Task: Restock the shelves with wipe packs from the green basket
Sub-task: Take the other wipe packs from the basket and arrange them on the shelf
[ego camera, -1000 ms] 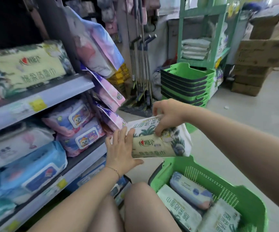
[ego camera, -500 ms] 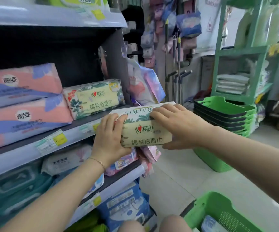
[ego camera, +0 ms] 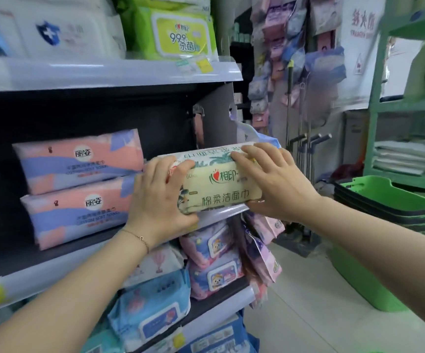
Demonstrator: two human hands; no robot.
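Note:
A cream wipe pack (ego camera: 221,189) with a leaf print lies lengthwise at the right end of the middle shelf (ego camera: 53,266), its bottom edge at the shelf's front lip. My left hand (ego camera: 160,197) grips its left end, fingers curled over the top. At the pack's right end is my right hand (ego camera: 275,182), fingers laid across the top and thumb underneath. The basket with the packs is out of view.
Two pink-and-purple packs (ego camera: 79,184) are stacked just left of the cream pack. A green pack (ego camera: 178,34) sits on the shelf above, and several blue and pink packs (ego camera: 214,263) fill the shelves below. Stacked green baskets (ego camera: 384,200), mop handles (ego camera: 305,149) and a green rack (ego camera: 374,123) stand to the right.
Both hands lifted the cream pack up from above the basket and carried it left onto the middle shelf. The view tilted upward, so the basket dropped out of sight.

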